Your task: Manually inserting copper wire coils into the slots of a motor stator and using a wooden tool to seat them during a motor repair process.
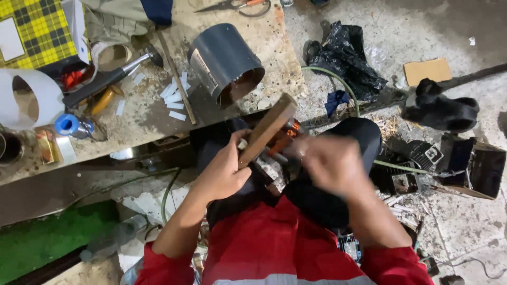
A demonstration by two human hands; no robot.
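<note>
wood block [266, 128] gripped in left hand [224, 171], fingers curled tight round its lower end, held over lap above copper-wound coil [288, 132]; right hand [332, 163] blurred at coil's side, grip impossible to tell; seemingly mid-step, working block against windings; next calls for steady aim at coil; coil mostly hidden behind block and hands; grey pipe section [227, 63] lying on bench [142, 121] beyond.

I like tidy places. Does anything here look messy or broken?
Yes. The grey pipe piece lies tipped on its side on the chipped, worn bench, with white paper strips scattered beside it. On the floor, a crumpled black plastic bag and loose scraps lie about.
</note>
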